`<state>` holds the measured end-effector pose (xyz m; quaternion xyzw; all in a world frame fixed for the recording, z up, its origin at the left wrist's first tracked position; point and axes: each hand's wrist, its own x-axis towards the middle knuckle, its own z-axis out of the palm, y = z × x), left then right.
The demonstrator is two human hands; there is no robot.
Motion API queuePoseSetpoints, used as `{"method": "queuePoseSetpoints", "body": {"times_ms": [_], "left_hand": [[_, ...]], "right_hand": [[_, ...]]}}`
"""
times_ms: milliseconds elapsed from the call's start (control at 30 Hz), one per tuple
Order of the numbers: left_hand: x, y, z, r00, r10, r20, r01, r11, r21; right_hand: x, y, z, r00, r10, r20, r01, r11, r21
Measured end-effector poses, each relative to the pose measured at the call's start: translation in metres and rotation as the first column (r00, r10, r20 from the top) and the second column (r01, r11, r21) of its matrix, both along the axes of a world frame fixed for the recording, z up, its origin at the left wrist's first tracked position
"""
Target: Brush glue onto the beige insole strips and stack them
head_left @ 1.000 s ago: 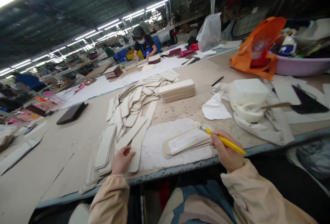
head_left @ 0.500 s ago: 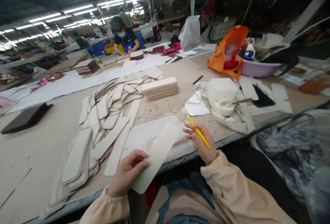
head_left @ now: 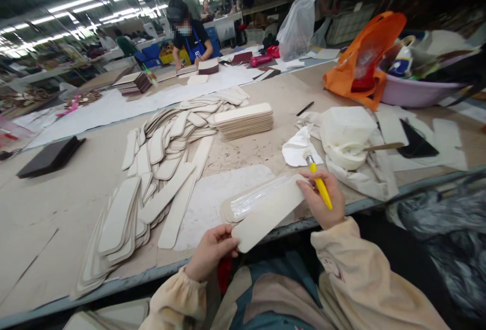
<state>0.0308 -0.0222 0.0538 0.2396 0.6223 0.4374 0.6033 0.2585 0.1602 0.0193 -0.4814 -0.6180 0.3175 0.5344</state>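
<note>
A long off-white panel with rounded corners [head_left: 268, 213] is held at both ends above the table's front edge. My left hand [head_left: 214, 249] pinches its near left corner between thumb and fingers. At the far right end, my right hand [head_left: 324, 196] grips the panel and also keeps a yellow-handled brush [head_left: 322, 188] in its fingers, bristles pointing up and away. Just behind lies another panel with a shiny, wet-looking coat [head_left: 246, 202], on a white sheet [head_left: 205, 201]. Part of that coated panel is hidden by the held one.
Loose panels [head_left: 152, 153] spread in a heap at left, beside a neat stack [head_left: 243, 122]. A white tub [head_left: 347, 132] with a stick stands at right near crumpled white cloth [head_left: 299, 148]. Beyond are an orange bag [head_left: 357, 62] and a lilac basin [head_left: 421, 92]. A co-worker [head_left: 190, 36] sits across.
My right hand has come to the panel's far end and taken hold of it, brush still in hand. The panel has swung flatter, uncovering the coated one. The view has shifted slightly.
</note>
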Motion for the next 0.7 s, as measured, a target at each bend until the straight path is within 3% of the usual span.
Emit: {"method": "queuePoseSetpoints", "body": {"times_ms": [100, 233, 400, 700], "left_hand": [[-0.014, 0.011, 0.008, 0.989, 0.099, -0.114, -0.098, 0.995, 0.019], [-0.029, 0.039, 0.012, 0.941, 0.115, -0.318, -0.108, 0.993, 0.039], [-0.038, 0.060, -0.002, 0.898, 0.108, -0.427, -0.107, 0.994, 0.026], [-0.040, 0.057, -0.023, 0.822, 0.036, -0.568, -0.040, 0.999, 0.005]], "right_hand": [[-0.008, 0.008, 0.000, 0.999, -0.026, 0.037, 0.026, 1.000, 0.014], [-0.018, 0.016, -0.001, 0.991, -0.035, 0.129, 0.030, 0.999, 0.036], [-0.019, 0.023, -0.007, 0.981, -0.076, 0.178, 0.067, 0.996, 0.057], [-0.020, 0.025, -0.016, 0.951, -0.034, 0.309, 0.033, 0.999, 0.007]]}}
